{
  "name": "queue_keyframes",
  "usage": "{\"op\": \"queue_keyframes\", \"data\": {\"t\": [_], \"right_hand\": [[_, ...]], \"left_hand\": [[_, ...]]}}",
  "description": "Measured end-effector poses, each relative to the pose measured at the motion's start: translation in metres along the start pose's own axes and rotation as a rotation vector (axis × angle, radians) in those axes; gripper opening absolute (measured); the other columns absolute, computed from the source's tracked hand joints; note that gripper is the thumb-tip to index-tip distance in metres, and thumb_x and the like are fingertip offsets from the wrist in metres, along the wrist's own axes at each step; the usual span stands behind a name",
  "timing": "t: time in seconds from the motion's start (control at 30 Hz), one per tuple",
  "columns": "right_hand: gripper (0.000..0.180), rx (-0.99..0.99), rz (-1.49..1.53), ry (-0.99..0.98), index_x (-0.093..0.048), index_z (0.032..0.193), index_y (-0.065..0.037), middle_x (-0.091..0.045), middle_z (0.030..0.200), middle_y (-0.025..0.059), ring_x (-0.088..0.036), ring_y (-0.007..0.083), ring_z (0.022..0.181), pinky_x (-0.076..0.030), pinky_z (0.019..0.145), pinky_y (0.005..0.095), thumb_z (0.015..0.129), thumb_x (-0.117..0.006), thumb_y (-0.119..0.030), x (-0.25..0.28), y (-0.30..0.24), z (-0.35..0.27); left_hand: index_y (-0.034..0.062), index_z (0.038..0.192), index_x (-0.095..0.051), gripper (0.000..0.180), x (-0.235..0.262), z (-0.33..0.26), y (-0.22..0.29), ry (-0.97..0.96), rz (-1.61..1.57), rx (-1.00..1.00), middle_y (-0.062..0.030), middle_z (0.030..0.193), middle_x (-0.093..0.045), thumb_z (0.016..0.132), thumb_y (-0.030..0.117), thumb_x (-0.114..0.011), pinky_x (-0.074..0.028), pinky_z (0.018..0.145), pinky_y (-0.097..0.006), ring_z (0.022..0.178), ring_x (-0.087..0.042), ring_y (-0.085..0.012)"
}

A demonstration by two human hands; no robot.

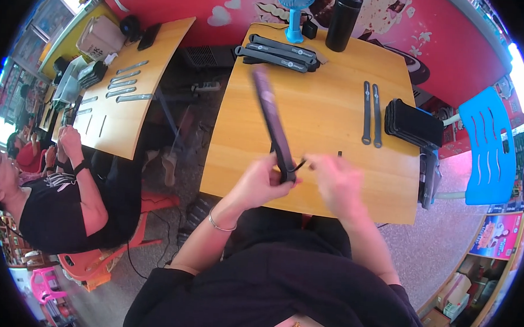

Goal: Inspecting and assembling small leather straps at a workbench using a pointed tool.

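Note:
My left hand [260, 184] is closed around the lower end of a long dark strap [274, 120], whose upper part stands up and away from me and is smeared by motion. At that lower end a thin black strip [299, 164] sticks out, and the fingertips of my right hand [338, 181] pinch it. The right hand is blurred. A tiny black piece [339, 153] lies on the wooden table [316, 122] just beyond it. Two flat dark straps [367, 112] lie side by side farther right. At the back left is a pile of similar straps [283, 53].
A stack of black flat items [413, 124] sits at the table's right edge, beside a blue chair [489, 147]. A blue fan [295, 16] and a black cylinder [344, 21] stand at the back. To the left, a person [56, 195] works at another table [152, 59] with straps.

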State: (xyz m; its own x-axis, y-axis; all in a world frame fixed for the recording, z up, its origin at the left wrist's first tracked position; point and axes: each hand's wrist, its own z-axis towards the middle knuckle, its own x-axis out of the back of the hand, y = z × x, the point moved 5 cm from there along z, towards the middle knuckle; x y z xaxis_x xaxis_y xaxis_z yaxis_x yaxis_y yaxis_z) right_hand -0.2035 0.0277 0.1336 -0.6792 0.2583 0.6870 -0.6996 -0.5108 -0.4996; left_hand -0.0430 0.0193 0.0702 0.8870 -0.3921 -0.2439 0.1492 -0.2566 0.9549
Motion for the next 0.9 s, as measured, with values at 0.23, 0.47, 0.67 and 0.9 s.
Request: {"op": "queue_keyframes", "data": {"t": [0.23,0.47,0.67,0.9], "right_hand": [[0.024,0.161,-0.124,-0.174,-0.062,0.099,-0.01,-0.063,0.071,0.0041,-0.063,0.0196,0.061,-0.047,0.049,0.0298,0.076,-0.062,-0.007,0.012,-0.021,0.011],[0.024,-0.002,-0.125,-0.263,-0.061,0.105,-0.011,-0.064,0.068,0.0054,-0.062,0.0209,0.057,-0.044,0.047,0.0311,0.082,-0.063,-0.007,0.002,-0.019,-0.01],[0.042,-0.356,0.109,-0.416,-0.057,0.121,-0.015,-0.06,0.065,0.0027,-0.059,0.0175,0.054,-0.044,0.048,0.0284,0.082,-0.069,-0.023,0.003,0.012,-0.02],[0.034,-0.152,0.557,-0.078,-0.067,0.107,-0.008,-0.063,0.102,0.0048,-0.058,0.0076,0.07,-0.042,0.054,0.0186,0.075,-0.072,0.002,-0.017,0.009,-0.014]], "left_hand": [[-0.0002,0.115,-0.039,0.036,-0.008,-0.01,-0.017,-0.187,-0.072,-0.046,-0.0102,0.1,-0.058,0.082,-0.011,-0.051,-0.05,0.092,-0.034,0.103,-0.061,-0.0206],[0.0052,0.11,-0.043,0.029,0.003,0.011,-0.006,0.115,-0.347,-0.107,-0.0081,0.092,-0.053,0.083,-0.007,-0.045,-0.047,0.068,-0.028,0.077,-0.054,-0.0152],[0.0058,0.108,-0.045,0.022,-0.002,0.007,-0.007,0.164,-0.45,-0.119,-0.0065,0.086,-0.05,0.088,0.001,-0.037,-0.033,0.055,-0.024,0.058,-0.037,-0.0102],[0.0075,0.115,-0.044,0.019,-0.026,0.002,-0.01,0.117,-0.61,0.032,-0.0027,0.076,-0.045,0.097,0.011,-0.038,-0.031,0.053,-0.023,0.056,-0.035,-0.0093]]}}
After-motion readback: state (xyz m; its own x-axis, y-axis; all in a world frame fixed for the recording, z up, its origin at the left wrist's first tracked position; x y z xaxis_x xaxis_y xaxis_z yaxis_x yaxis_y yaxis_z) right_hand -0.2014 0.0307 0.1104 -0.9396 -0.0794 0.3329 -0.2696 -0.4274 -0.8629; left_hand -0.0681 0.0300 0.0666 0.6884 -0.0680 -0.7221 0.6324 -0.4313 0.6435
